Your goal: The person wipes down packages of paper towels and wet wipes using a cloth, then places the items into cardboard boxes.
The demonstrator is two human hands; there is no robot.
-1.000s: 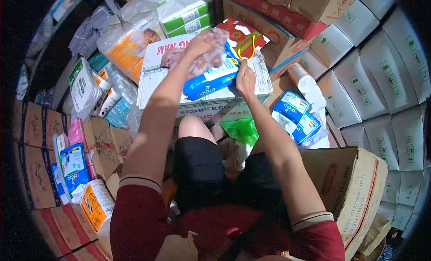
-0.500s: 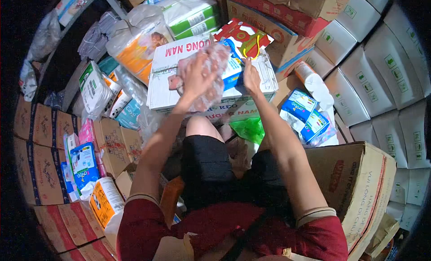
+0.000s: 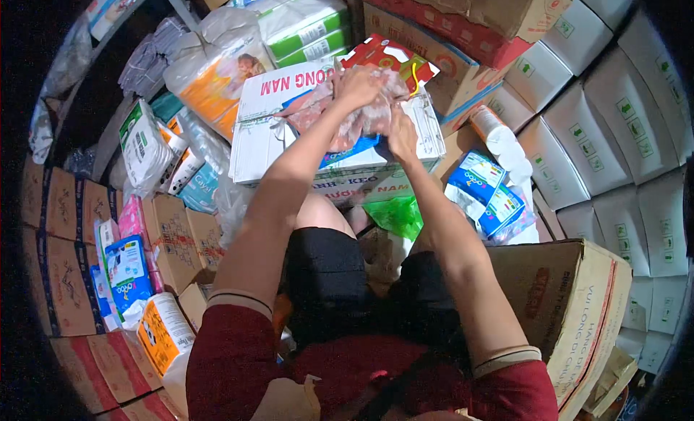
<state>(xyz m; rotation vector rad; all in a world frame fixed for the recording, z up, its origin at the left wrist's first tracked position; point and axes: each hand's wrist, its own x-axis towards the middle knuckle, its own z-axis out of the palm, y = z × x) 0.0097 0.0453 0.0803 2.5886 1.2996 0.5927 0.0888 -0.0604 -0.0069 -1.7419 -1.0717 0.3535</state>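
A white cardboard box (image 3: 260, 146) with red lettering stands in front of my knees. On top of it lies a blue plastic pack (image 3: 354, 152), mostly hidden by a crumpled pinkish cloth (image 3: 354, 128). My left hand (image 3: 361, 88) presses down on the cloth, gripping it, with its fingers partly lost in the folds. Beside the pack's right end, my right hand (image 3: 403, 135) is closed at the edge and seems to steady it. Behind both hands sits a red carton (image 3: 369, 52) with a yellow cord handle (image 3: 414, 77).
Blue packs (image 3: 477, 171) and a white roll (image 3: 491, 124) lie to the right, near a large brown carton (image 3: 535, 283). White boxes (image 3: 614, 117) are stacked along the right. Wrapped tissue packs (image 3: 217, 88) and brown cartons (image 3: 79, 269) crowd the left. A green bag (image 3: 397, 215) lies below the box.
My left hand has slid the cloth to the right and away from me, across the blue pack. The pack now extends further left under the cloth. My right hand has shifted slightly towards me.
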